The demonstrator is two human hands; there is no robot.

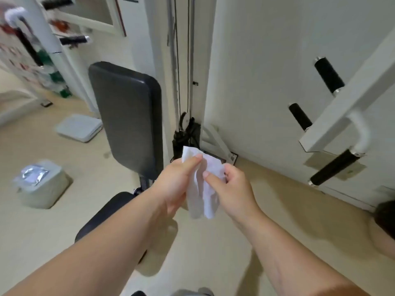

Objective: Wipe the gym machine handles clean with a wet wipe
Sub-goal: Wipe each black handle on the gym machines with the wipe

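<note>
Wet wipe (pixel 203 184) pinched betw. left hand (pixel 175 184) & right hand (pixel 233 186), likely being unfolded for full wiping area; black handles (pixel 334 167) at right untouched.

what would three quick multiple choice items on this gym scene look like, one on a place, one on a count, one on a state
1. Where is the wipes box?
A. on the floor, left of the padded seat
B. on the seat
C. hung on the wall

2. How many black handles show on the white arm at right?
A. one
B. three
C. five

3. How is the wipe held?
A. flat on the floor
B. wrapped round a handle
C. pinched between both hands, touching no handle

Key: 1 A, the box sits on the floor left of the seat. 2 B, three handles. 3 C, left hand and right hand both grip it.
</note>
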